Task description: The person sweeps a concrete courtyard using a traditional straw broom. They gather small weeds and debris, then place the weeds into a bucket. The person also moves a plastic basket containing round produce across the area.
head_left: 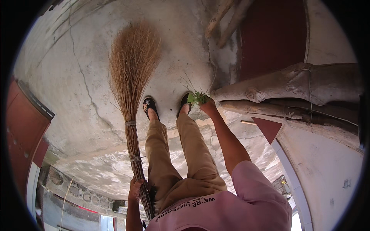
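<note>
A long broom of bundled brown twigs stretches up the left of the view, its bristle end fanned out and slightly blurred over the concrete. Ties bind its handle in two places. My left hand is wrapped round the handle near its lower end. In my right hand, held out in front of my right foot, is a small bunch of green weeds with thin stems sticking up. The fingers of that hand are closed, partly hidden by the leaves.
Cracked concrete floor spreads ahead and to the left. Thick wooden logs, tied with wire, jut in on the right beside a dark red panel. More poles lean at the top. A red door stands at far left.
</note>
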Demonstrator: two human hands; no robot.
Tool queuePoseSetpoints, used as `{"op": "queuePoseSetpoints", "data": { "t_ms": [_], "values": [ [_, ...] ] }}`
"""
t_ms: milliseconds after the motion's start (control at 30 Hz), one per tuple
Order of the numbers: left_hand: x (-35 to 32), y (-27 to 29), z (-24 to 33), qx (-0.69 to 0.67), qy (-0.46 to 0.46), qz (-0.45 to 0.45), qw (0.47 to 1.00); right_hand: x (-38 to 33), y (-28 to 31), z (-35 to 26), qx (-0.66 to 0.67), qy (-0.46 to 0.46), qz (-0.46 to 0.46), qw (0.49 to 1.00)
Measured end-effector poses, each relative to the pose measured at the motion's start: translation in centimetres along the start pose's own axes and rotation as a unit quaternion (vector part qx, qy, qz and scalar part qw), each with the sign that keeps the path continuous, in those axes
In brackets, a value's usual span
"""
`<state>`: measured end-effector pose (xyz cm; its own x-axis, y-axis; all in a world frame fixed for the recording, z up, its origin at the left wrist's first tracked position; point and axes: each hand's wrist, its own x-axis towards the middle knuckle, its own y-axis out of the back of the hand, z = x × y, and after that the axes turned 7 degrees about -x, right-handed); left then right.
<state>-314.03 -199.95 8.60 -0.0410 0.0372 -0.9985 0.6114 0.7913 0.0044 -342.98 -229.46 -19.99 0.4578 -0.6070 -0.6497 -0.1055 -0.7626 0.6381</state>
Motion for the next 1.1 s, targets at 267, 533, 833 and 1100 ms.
{"op": "queuePoseSetpoints", "data": {
  "t_ms": [267,533,833,1100],
  "values": [
    [-8.0,-2.1,3.3,0.096,-0.147,0.038,0.984,-11.2,12.3,-2.2,0.172,-0.197,-0.043,0.964],
    [-16.9,2.9,-2.2,0.112,-0.207,0.105,0.966,-15.0,20.7,-8.1,0.339,-0.226,-0.074,0.910],
    [-15.0,7.3,-4.1,-0.086,-0.269,0.083,0.956,-13.1,23.2,-13.4,0.233,-0.143,-0.010,0.962],
    [-16.0,15.1,4.0,-0.078,-0.349,0.099,0.929,-9.9,25.3,-27.1,0.103,-0.142,-0.062,0.982]
  ]
}}
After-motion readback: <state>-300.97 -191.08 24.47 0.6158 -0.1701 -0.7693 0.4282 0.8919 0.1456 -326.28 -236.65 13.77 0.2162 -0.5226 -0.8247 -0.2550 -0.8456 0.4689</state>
